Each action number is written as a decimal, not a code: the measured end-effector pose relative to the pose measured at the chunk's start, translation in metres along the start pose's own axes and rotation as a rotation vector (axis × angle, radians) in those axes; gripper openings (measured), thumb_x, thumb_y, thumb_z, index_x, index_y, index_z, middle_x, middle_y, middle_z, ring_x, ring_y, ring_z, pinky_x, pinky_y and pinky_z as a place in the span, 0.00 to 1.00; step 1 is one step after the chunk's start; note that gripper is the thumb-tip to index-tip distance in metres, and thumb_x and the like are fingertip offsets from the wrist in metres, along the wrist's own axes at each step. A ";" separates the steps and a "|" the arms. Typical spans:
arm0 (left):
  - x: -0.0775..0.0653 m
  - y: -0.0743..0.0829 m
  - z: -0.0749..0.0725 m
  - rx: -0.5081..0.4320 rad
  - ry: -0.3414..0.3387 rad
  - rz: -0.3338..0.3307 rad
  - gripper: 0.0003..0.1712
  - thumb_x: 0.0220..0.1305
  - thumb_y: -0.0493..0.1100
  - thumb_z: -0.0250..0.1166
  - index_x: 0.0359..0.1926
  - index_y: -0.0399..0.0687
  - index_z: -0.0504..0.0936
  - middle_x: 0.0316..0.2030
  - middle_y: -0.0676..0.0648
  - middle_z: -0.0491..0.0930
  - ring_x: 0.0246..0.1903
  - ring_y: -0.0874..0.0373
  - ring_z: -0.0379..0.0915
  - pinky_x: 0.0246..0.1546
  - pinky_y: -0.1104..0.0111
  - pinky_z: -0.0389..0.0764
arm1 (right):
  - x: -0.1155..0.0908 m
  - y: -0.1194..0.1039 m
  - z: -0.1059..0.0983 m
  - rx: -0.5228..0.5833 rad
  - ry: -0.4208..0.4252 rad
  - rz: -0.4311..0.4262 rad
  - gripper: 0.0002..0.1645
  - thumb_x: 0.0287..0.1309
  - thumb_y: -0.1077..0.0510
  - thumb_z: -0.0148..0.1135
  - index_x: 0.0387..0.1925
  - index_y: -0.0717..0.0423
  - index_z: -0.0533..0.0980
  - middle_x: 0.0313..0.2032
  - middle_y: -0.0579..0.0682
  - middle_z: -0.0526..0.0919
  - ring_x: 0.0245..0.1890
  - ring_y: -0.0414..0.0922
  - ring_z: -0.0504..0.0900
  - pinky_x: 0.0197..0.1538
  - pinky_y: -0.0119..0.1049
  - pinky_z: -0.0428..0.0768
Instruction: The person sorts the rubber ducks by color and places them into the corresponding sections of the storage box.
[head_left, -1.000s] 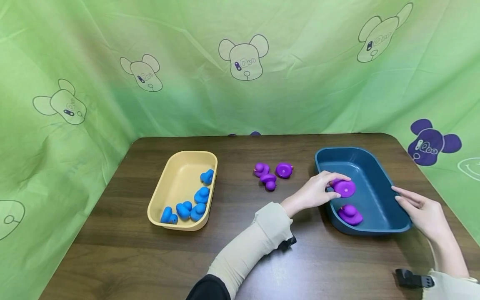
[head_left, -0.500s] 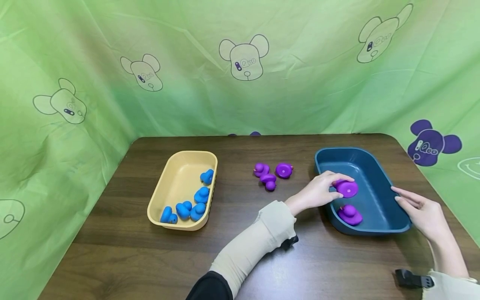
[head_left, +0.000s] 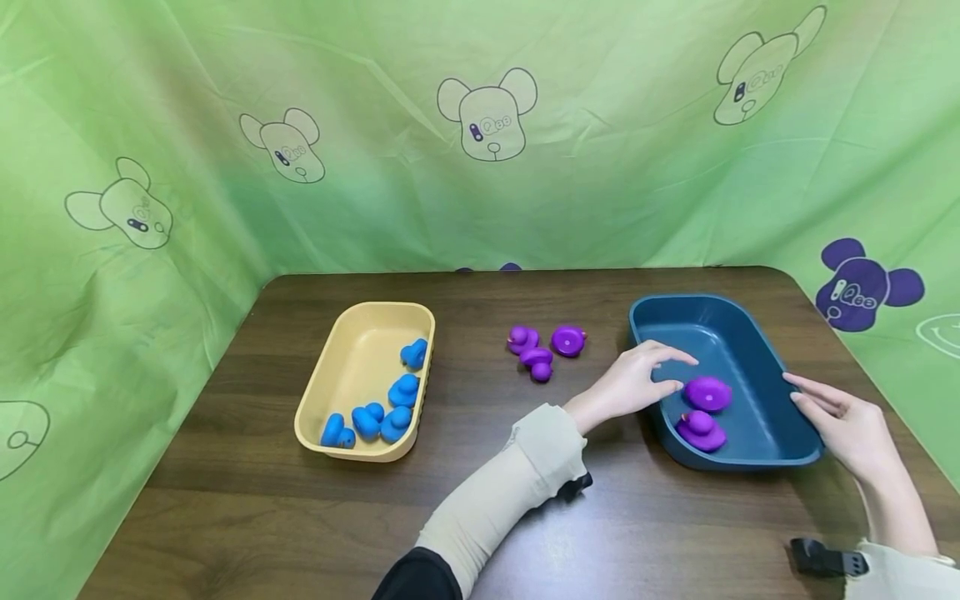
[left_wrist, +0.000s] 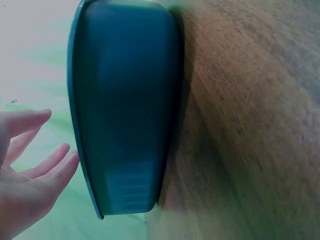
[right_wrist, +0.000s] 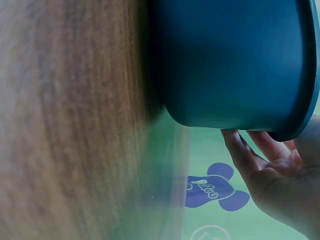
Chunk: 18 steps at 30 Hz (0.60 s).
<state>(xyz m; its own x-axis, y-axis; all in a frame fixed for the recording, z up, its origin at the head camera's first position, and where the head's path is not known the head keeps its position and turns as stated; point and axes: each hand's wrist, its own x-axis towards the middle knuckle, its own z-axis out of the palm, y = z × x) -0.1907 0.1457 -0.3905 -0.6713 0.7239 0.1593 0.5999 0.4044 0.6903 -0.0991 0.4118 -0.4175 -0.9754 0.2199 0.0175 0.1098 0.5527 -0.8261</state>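
My left hand (head_left: 637, 377) hangs over the left rim of the blue bin (head_left: 757, 375), thumb and fingers apart with nothing between them. Just beyond its fingertips, a purple rubber duck (head_left: 708, 393) lies in the bin with its round base showing. Beside it sits another purple duck (head_left: 701, 430), head up. In the left wrist view the left hand (left_wrist: 35, 175) is above the bin's rim. My right hand (head_left: 855, 429) touches the bin's right side at the rim with fairly straight fingers; the right wrist view shows fingers (right_wrist: 240, 155) against the outer wall, their tips partly hidden.
Between the containers, a purple duck (head_left: 568, 340) lies base up, beside two more ducks (head_left: 537, 362) close together. A cream bin (head_left: 360, 342) at the left holds several blue ducks (head_left: 403, 389). Green printed cloth (head_left: 585, 200) hangs behind the wooden table (head_left: 300, 517).
The left hand has let go of the purple duck, which dropped into the bin next to the other one. Its fingers have spread. The right hand has stayed at the rim.
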 end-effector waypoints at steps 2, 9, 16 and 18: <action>-0.002 0.000 -0.002 -0.009 0.009 0.008 0.18 0.59 0.44 0.59 0.52 0.57 0.75 0.51 0.55 0.69 0.48 0.68 0.66 0.44 0.87 0.62 | 0.001 0.002 0.000 0.001 -0.001 0.001 0.21 0.59 0.52 0.53 0.55 0.38 0.70 0.27 0.12 0.68 0.29 0.11 0.65 0.27 0.13 0.65; -0.011 -0.005 -0.009 -0.024 0.043 0.044 0.17 0.58 0.44 0.60 0.50 0.54 0.76 0.49 0.55 0.71 0.48 0.71 0.64 0.44 0.88 0.61 | 0.006 0.014 0.000 -0.021 0.015 0.009 0.22 0.58 0.49 0.53 0.56 0.39 0.70 0.27 0.12 0.68 0.30 0.12 0.66 0.27 0.13 0.67; -0.020 -0.011 -0.019 -0.031 0.063 0.046 0.17 0.58 0.44 0.60 0.50 0.54 0.76 0.48 0.54 0.71 0.48 0.66 0.66 0.44 0.87 0.62 | 0.013 0.030 -0.002 -0.045 0.016 0.020 0.24 0.57 0.47 0.54 0.57 0.41 0.69 0.29 0.13 0.69 0.31 0.12 0.65 0.27 0.13 0.67; -0.022 -0.013 -0.022 -0.024 0.072 0.042 0.17 0.58 0.44 0.60 0.50 0.54 0.76 0.48 0.53 0.72 0.47 0.67 0.66 0.43 0.86 0.63 | 0.016 0.037 -0.003 -0.041 0.011 0.011 0.25 0.57 0.47 0.54 0.57 0.41 0.69 0.29 0.13 0.69 0.31 0.12 0.65 0.27 0.14 0.67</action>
<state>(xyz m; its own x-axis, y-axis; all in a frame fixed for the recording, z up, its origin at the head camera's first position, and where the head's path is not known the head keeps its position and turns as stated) -0.1933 0.1123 -0.3877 -0.6757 0.6976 0.2381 0.6183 0.3605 0.6984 -0.1099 0.4386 -0.4464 -0.9720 0.2344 0.0149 0.1283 0.5829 -0.8023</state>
